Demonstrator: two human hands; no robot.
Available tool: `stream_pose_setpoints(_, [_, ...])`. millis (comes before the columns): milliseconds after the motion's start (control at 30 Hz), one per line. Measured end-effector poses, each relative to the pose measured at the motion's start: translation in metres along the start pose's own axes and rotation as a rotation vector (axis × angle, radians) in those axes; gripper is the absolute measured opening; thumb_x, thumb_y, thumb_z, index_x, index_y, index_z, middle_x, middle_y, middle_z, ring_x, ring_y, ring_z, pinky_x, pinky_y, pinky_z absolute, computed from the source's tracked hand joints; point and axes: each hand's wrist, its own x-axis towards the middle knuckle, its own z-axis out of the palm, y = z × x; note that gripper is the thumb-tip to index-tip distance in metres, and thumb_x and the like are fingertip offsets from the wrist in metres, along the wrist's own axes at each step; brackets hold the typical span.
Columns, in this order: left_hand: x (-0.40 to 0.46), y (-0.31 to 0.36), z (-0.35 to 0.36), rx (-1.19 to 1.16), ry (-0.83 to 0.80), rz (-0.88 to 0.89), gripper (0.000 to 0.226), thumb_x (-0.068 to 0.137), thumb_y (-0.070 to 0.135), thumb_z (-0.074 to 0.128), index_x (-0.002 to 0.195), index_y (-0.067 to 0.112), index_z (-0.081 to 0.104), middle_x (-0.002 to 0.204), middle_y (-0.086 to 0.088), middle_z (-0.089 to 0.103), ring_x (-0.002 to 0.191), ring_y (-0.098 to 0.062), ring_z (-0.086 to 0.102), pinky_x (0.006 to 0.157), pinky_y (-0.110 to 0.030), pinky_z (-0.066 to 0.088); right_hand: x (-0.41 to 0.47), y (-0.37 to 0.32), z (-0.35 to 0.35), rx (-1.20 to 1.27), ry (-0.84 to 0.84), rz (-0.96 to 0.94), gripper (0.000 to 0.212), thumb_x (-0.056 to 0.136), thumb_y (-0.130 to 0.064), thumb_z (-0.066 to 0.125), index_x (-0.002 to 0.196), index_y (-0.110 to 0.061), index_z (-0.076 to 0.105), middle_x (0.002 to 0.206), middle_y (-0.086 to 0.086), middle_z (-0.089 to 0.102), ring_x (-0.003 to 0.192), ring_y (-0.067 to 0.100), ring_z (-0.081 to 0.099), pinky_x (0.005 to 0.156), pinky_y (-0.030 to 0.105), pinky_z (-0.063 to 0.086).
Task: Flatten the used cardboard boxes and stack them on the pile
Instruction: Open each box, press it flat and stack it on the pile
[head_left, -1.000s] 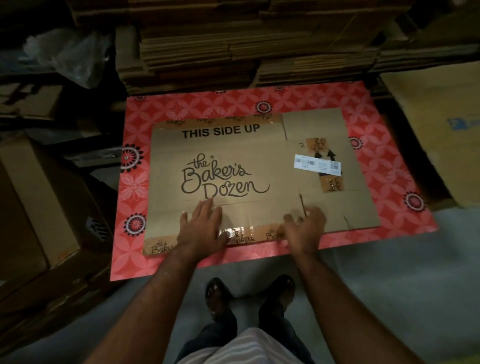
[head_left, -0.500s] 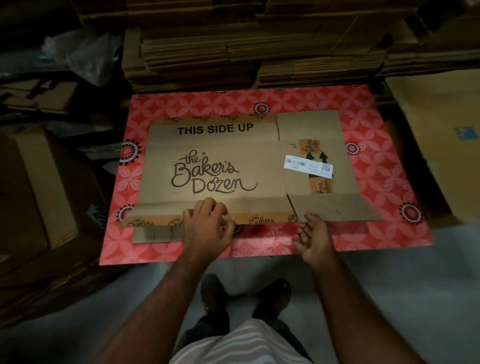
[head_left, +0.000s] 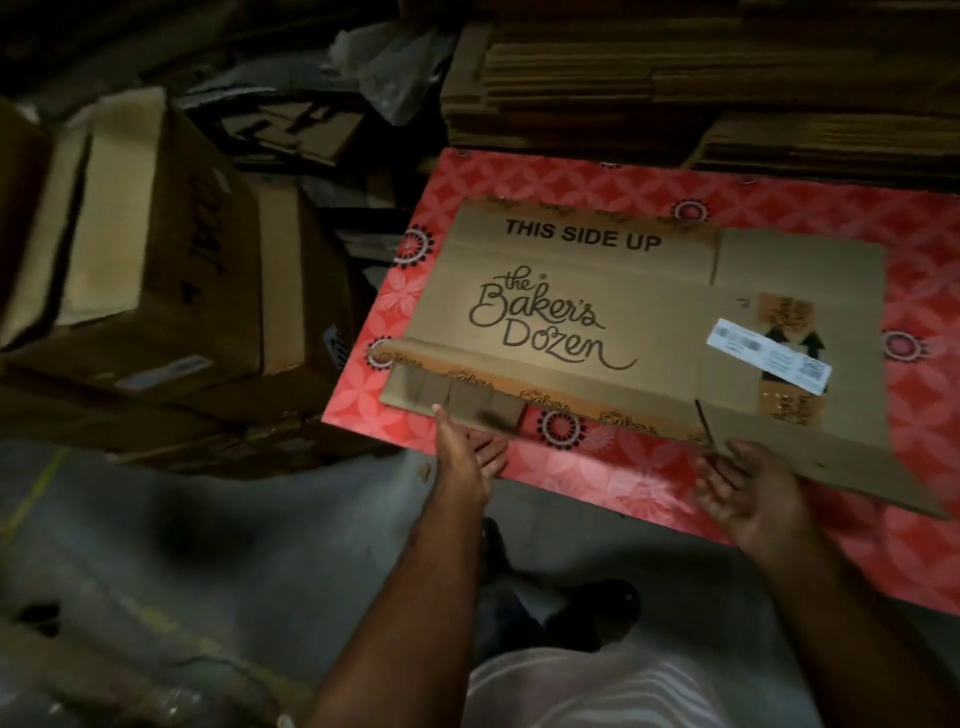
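Here, with the flattened box (head_left: 597, 312) lying on the red patterned sheet (head_left: 644, 478) and both the left hand (head_left: 462, 462) and right hand (head_left: 748, 493) at its near edge, fingers apart and holding nothing, the operator should press the raised near flaps (head_left: 810, 457) flat before stacking.

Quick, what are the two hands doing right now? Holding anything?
Left hand: open, fingers straight, at the near edge of the flattened box, holding nothing.
Right hand: open, palm up, fingers loosely curled, by the box's near flap, gripping nothing.
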Motion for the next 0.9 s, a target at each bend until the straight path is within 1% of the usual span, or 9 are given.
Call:
stream_pose_setpoints(100, [-0.009,-0.005,0.002,-0.134,0.071,0.0,0.08,0.102,0.064,0.029,0.159,0.008,0.022,0.146,-0.027,0.048,0.128,-0.041,0.055,0.11,-0.052,0.043,-0.001,-0.002,-0.003,-0.021,-0.019,0.02,0.01,0.103,-0.021,0.049,0.099,-0.018,0.058,0.104,0.003,0.066,0.093,0.016,0.064,0.069,0.033,0.047])
stream_pose_setpoints(200, [-0.014,-0.006,0.006,-0.262,0.059,0.0,0.085,0.099,0.069,0.029,0.159,0.008,0.022,0.148,-0.027,0.046,0.133,-0.04,0.05,0.115,-0.055,0.036,-0.002,-0.006,-0.004,-0.031,-0.038,0.021,0.012,0.104,-0.019,0.048,0.097,-0.018,0.057,0.103,0.004,0.065,0.094,0.017,0.064,0.067,0.034,0.046])
stream_pose_setpoints(267, [-0.013,-0.005,0.007,-0.292,0.062,-0.01,0.09,0.098,0.073,0.025,0.156,0.004,0.025,0.141,-0.025,0.053,0.129,-0.037,0.054,0.115,-0.053,0.036,-0.002,-0.008,-0.006,-0.042,-0.044,0.02,0.014,0.104,-0.018,0.046,0.097,-0.017,0.057,0.103,0.004,0.066,0.094,0.017,0.063,0.066,0.034,0.047])
stream_pose_setpoints(367, [-0.011,-0.004,0.008,-0.312,0.034,0.004,0.094,0.096,0.077,0.02,0.147,0.001,0.041,0.121,-0.019,0.064,0.116,-0.034,0.059,0.111,-0.048,0.039,0.0,-0.007,-0.008,-0.046,-0.051,0.026,0.016,0.105,-0.017,0.044,0.097,-0.016,0.058,0.104,0.004,0.066,0.093,0.017,0.063,0.067,0.035,0.047])
stream_pose_setpoints(500, [-0.007,0.002,0.019,-0.309,-0.041,0.079,0.085,0.098,0.075,0.019,0.143,0.008,0.047,0.117,-0.018,0.064,0.107,-0.033,0.061,0.107,-0.048,0.043,0.006,-0.009,-0.012,-0.04,-0.052,0.032,0.013,0.104,-0.018,0.046,0.098,-0.017,0.058,0.106,0.005,0.065,0.093,0.018,0.063,0.066,0.035,0.047])
stream_pose_setpoints(667, [0.002,0.019,0.029,-0.214,-0.051,0.108,0.083,0.095,0.077,0.026,0.136,0.009,0.051,0.107,-0.017,0.064,0.095,-0.032,0.061,0.086,-0.042,0.049,0.011,-0.009,-0.014,0.024,-0.038,0.018,0.013,0.104,-0.018,0.046,0.103,-0.018,0.059,0.111,0.007,0.067,0.099,0.021,0.066,0.069,0.035,0.049])
stream_pose_setpoints(733, [0.008,0.023,0.031,-0.182,-0.064,0.107,0.083,0.093,0.079,0.03,0.135,0.011,0.052,0.113,-0.015,0.063,0.099,-0.031,0.061,0.085,-0.042,0.051,0.011,-0.008,-0.01,0.085,-0.03,0.023,0.013,0.104,-0.019,0.049,0.111,-0.017,0.059,0.11,0.007,0.067,0.099,0.024,0.066,0.069,0.039,0.053])
stream_pose_setpoints(833, [0.013,0.031,0.037,-0.128,-0.103,0.07,0.064,0.095,0.071,0.041,0.127,0.018,0.052,0.118,-0.016,0.062,0.107,-0.033,0.061,0.087,-0.043,0.053,0.015,-0.01,-0.001,0.218,-0.012,0.015,0.019,0.103,-0.015,0.054,0.121,-0.014,0.06,0.124,0.01,0.065,0.11,0.028,0.066,0.085,0.043,0.059])
stream_pose_setpoints(900, [0.013,0.039,0.046,-0.027,-0.125,0.062,0.044,0.099,0.05,0.054,0.121,0.011,0.057,0.111,-0.015,0.065,0.101,-0.03,0.065,0.081,-0.043,0.058,0.018,-0.016,0.007,0.302,0.01,-0.004,0.022,0.102,-0.008,0.052,0.122,-0.012,0.06,0.128,0.011,0.065,0.115,0.027,0.064,0.091,0.044,0.058])
